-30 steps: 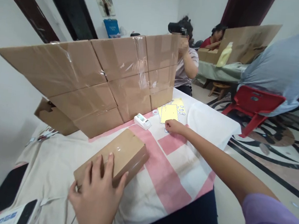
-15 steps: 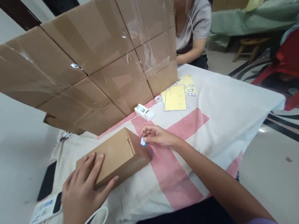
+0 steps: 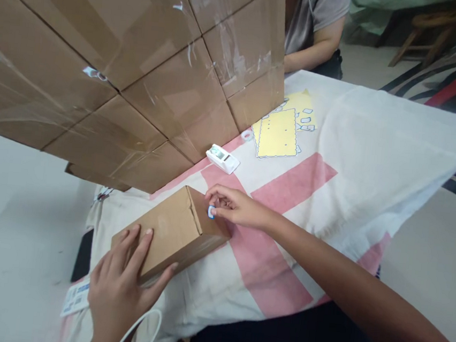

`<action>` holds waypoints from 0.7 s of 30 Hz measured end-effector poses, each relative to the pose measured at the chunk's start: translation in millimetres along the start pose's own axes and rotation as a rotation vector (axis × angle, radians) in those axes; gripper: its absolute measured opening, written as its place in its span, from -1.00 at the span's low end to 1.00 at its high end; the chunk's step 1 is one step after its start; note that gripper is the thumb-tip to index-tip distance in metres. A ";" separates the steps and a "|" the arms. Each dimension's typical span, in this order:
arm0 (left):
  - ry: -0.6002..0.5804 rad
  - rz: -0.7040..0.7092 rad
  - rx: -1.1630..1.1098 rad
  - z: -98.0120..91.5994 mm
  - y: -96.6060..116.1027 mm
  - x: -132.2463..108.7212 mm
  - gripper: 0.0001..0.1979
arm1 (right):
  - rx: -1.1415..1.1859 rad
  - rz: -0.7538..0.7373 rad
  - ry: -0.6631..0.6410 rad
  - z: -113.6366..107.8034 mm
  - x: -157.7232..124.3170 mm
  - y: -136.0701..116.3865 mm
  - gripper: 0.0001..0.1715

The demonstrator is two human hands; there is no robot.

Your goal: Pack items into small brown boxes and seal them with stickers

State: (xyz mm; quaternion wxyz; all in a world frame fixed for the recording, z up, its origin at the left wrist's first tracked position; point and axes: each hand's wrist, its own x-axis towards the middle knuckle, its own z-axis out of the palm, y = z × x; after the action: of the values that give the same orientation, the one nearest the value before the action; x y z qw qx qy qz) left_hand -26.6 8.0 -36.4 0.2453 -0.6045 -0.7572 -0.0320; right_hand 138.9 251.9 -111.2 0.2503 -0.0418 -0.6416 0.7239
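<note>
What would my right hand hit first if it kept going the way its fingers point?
Probably the end face of the small cardboard box: the right hand, pinching a small sticker, points at it from close by.

A single view is taken from the head, turned forward and steeply down onto the counter (image 3: 356,129). The left hand (image 3: 120,284) and right hand (image 3: 240,210) are seen close, in the lower half; the cardboard wall (image 3: 121,64) is caught farther up.
</note>
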 end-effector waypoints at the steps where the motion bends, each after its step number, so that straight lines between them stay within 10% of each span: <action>1: 0.000 0.003 0.000 0.1 0.1 -0.2 -0.17 | -0.035 -0.008 0.009 0.2 0.0 -0.9 -0.74; 21: 0.071 0.041 0.007 1.2 0.7 2.0 -0.20 | -0.185 -0.016 0.078 6.4 -23.0 9.5 -0.58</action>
State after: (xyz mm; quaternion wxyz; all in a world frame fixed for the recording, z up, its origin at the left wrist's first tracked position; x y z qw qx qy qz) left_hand -26.7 10.4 -36.8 0.2750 -0.6173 -0.7357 -0.0458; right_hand 153.6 236.0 -125.1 0.2757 -0.0878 -0.6958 0.6574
